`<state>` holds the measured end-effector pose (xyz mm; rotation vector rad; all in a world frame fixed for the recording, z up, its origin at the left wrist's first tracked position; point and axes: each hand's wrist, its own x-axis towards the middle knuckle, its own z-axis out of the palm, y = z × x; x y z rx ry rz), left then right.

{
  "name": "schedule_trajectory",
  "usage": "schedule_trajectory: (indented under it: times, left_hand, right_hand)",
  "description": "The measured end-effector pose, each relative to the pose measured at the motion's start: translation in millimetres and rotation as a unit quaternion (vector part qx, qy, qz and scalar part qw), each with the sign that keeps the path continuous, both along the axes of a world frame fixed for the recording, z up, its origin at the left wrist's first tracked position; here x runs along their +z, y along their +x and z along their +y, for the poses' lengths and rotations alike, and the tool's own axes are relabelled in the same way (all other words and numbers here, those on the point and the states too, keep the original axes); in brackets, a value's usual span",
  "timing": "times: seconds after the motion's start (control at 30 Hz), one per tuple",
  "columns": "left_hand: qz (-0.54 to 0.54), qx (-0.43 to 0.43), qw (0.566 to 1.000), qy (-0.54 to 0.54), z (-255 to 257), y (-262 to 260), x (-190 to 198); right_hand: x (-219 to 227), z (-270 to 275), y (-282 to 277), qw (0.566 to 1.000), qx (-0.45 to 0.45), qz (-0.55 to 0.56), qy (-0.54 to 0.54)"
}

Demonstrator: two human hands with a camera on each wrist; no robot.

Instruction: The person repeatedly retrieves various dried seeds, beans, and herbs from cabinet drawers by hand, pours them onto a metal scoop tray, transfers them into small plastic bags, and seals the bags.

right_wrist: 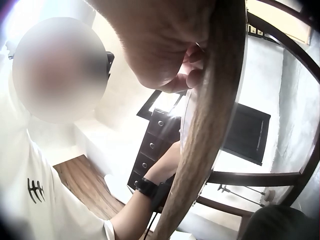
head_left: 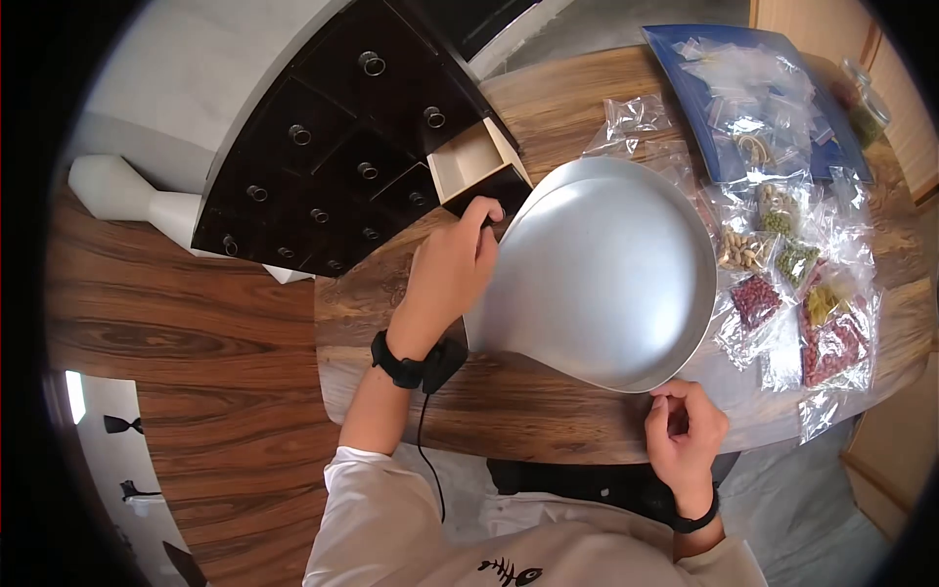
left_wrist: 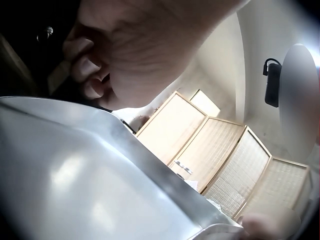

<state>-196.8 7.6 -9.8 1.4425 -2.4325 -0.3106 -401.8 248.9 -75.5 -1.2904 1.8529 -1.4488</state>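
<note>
In the head view a silver, scoop-shaped metal pan lies on the wooden table, its narrow end toward the left. My left hand reaches past that end to a small open drawer of a dark cabinet. Its curled fingers hold the drawer's front at the pull, which they mostly hide. The left wrist view shows these bent fingertips above the pan's rim. Near the table's front edge my right hand has curled fingers, thumb and forefinger pinching the pan's near rim. The drawer's pale wooden inside holds nothing visible.
The dark cabinet has several shut drawers with ring pulls. Right of the pan lie clear bags of dried goods, including red beans and nuts. Behind them sits a blue tray heaped with plastic bags, with a glass jar alongside.
</note>
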Motion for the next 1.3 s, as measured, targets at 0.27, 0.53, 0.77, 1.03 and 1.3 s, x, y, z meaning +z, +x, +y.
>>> schedule_trajectory:
  times: [0.27,0.53,0.77,1.03,1.3]
  left_hand:
    - [-0.05,0.049,0.998,0.002,-9.7,11.7,-8.1]
    - [-0.04,0.117,0.991,-0.046,-14.6,45.3,-11.3]
    - [-0.055,0.066,0.996,-0.016,-22.2,36.5,-8.4]
    - [-0.057,0.159,0.985,-0.032,-15.7,56.2,-18.0]
    - [-0.035,0.167,0.983,-0.072,-14.9,62.1,-13.8]
  right_hand:
    - [-0.7,1.0,0.1,1.0,0.008,-0.024,0.017]
    - [0.0,-0.7,-0.2,0.999,0.001,-0.032,0.019]
    - [-1.3,-1.3,-0.1,0.999,0.006,-0.025,0.024]
    - [-1.5,-1.6,-0.2,0.999,-0.001,-0.04,0.021]
    - [-3.6,-0.4,0.0,0.999,0.004,-0.043,0.022]
